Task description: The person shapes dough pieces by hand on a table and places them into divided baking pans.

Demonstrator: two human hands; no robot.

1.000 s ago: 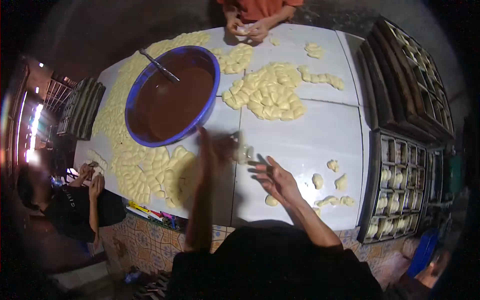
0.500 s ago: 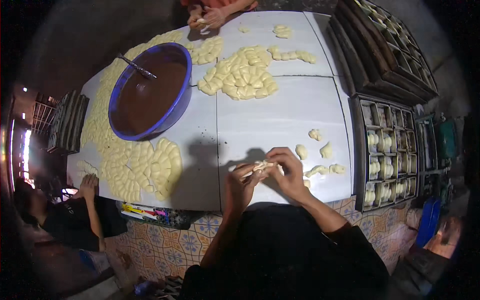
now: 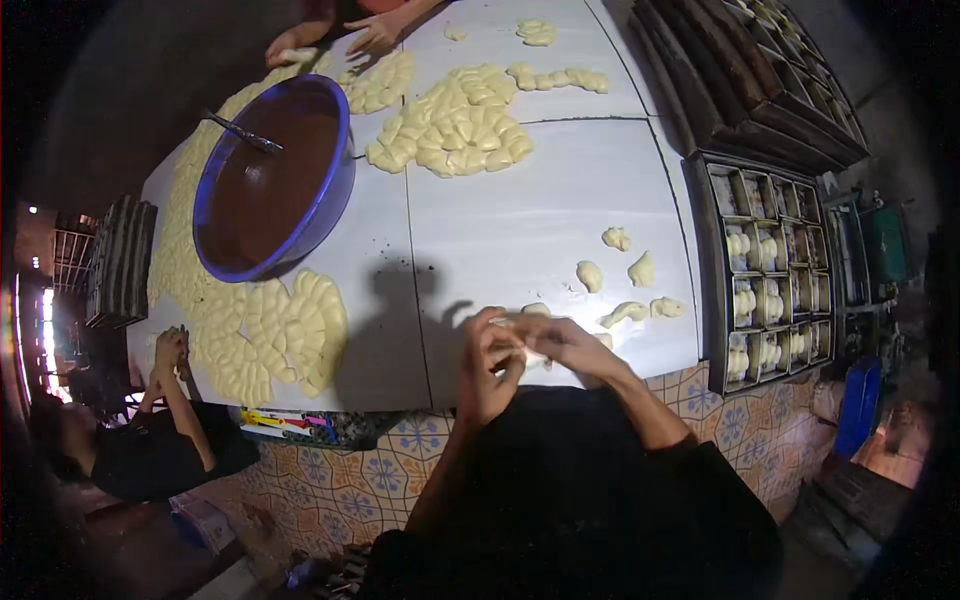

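My left hand (image 3: 488,362) and my right hand (image 3: 572,350) meet above the table's near edge. Their fingers are curled together around a small piece of dough, which they mostly hide. Blur smears the right fingertips. Just beyond my hands lies a dough lump (image 3: 536,310), partly covered by them. To the right of my right hand are a long dough strip (image 3: 625,314) and a short dough piece (image 3: 667,307). Farther off sit a rounded dough piece (image 3: 590,276), another dough piece (image 3: 642,268) and a rough lump (image 3: 616,238).
A blue basin (image 3: 340,190) of brown filling, with a spoon (image 3: 243,132), stands at left. Dough pieces (image 3: 455,125) cover much of the far and left table (image 3: 560,190). Divided metal trays (image 3: 765,285) hold dough at right. Two co-workers' hands (image 3: 375,32) (image 3: 170,352) are across and left.
The view has shifted slightly. My fingers have closed over the dough that showed between them. The far co-worker's hands have parted and moved left; the left co-worker's hands have come together.
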